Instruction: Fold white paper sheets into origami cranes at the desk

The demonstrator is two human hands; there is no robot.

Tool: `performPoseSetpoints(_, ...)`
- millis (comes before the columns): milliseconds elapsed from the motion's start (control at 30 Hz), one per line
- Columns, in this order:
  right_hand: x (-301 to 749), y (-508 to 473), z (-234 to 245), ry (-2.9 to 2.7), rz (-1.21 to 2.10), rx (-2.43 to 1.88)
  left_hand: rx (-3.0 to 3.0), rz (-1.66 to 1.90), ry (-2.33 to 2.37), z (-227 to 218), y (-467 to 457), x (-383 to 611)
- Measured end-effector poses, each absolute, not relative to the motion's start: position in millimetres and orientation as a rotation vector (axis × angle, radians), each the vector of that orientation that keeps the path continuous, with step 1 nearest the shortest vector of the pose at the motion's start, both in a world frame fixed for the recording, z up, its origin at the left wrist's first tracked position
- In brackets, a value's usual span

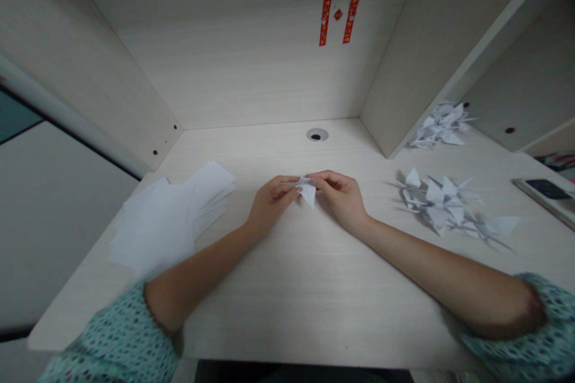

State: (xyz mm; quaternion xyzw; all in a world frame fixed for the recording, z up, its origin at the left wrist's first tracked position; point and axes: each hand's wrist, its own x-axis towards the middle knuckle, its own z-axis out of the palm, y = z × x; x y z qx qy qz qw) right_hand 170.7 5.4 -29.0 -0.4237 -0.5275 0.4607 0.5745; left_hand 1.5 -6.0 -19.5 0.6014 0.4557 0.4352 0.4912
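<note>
Between my two hands, over the middle of the desk, is a small white folded paper crane [308,192], partly covered by my fingers. My left hand [272,200] pinches its left side between thumb and fingers. On the other side, my right hand [341,194] grips the paper with thumb and index finger. One pointed flap hangs down toward me. Nearest to my left forearm lies a spread stack of white paper sheets [157,227]. To the right of my right hand is a pile of white folded paper cranes [440,200].
A second pile of paper cranes [442,124] sits farther back, beside the upright divider [404,54]. A phone [548,194] lies at the right edge. The desk [278,299] has a round cable hole [317,134] near the back panel, which bears red stickers [325,23].
</note>
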Motion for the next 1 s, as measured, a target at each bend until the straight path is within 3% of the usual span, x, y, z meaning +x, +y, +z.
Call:
performPoseSetpoints(400,171,5,-34,-1.447,1.194,-0.861,1.39,1.182,1.117,-20,-3,0)
performPoseSetpoints(733,173,-4,-22,-1.905,0.905,-0.707,1.437,1.108,1.182,-17,-9,2)
performPoseSetpoints(1000,172,-1,-24,-1.896,0.877,-0.703,1.469,1.096,1.223,-17,-10,1)
